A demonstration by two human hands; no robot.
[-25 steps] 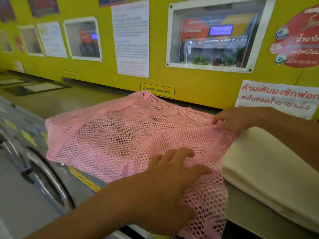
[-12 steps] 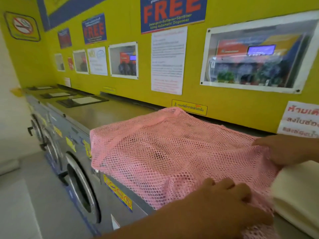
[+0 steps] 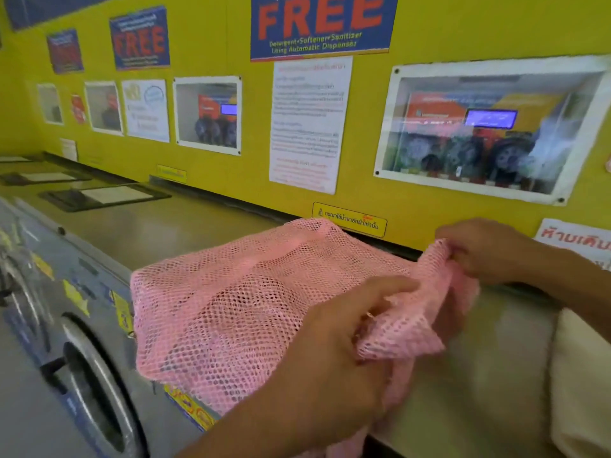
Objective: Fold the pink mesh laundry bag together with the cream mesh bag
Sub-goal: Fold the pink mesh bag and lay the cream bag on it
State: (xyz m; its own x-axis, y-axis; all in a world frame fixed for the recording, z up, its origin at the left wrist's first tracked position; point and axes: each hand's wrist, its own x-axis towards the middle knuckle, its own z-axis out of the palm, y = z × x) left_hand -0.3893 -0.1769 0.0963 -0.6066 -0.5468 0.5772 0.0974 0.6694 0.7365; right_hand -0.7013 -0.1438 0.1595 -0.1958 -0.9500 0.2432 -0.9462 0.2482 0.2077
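Meanwhile cream mesh bag (image 3: pixel 575 385) beside pink mesh laundry bag (image 3: pixel 231 302), washer top (image 3: pixel 185 226).

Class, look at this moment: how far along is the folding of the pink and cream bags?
Done: the pink bag lies spread on the washer top. In hand: the left hand and right hand each pinch its right edge, bunched and lifted as if to fold it over. Left: no finished fold shows, and the cream bag lies apart, not yet joined.

"FREE", "Detergent+Softener+Sanitizer Using Automatic Dispenser" on the blue poster (image 3: pixel 322 26) on the yellow wall (image 3: pixel 463 34)
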